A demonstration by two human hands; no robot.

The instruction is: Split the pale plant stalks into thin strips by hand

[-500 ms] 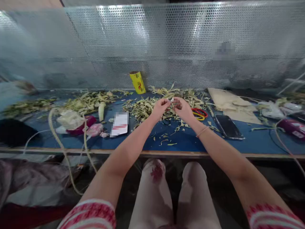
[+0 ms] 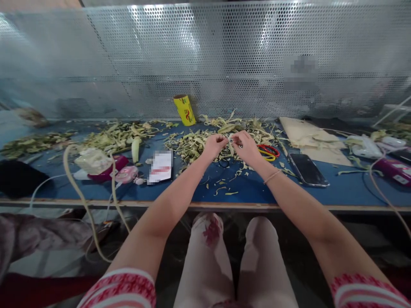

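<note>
Over the near side of a heap of pale green and yellow dried plant strips (image 2: 189, 147), my two hands face each other closely. My left hand (image 2: 214, 146) is closed in a pinch, with its fingertips pointing right. Opposite it, my right hand (image 2: 245, 146) is also pinched, its fingers curled. A tiny whitish bit (image 2: 230, 138) shows between the fingertips, too small to name. Just right of my right hand lie scissors with red and yellow handles (image 2: 269, 152). A thin dark loop (image 2: 224, 163) rests below the hands.
A yellow can-like container (image 2: 185, 110) leans near the perforated metal screen (image 2: 208, 55). Left are a white card or phone (image 2: 161, 167) and a purple item with a plastic bag (image 2: 109, 169). Right are a dark phone (image 2: 308, 170) and brown cardboard (image 2: 305, 139). Another person's leg (image 2: 41, 235) shows lower left.
My fingertips have drawn slightly apart, and less of the whitish bit shows between them. The view has shifted a little; the things on the table stay in place.
</note>
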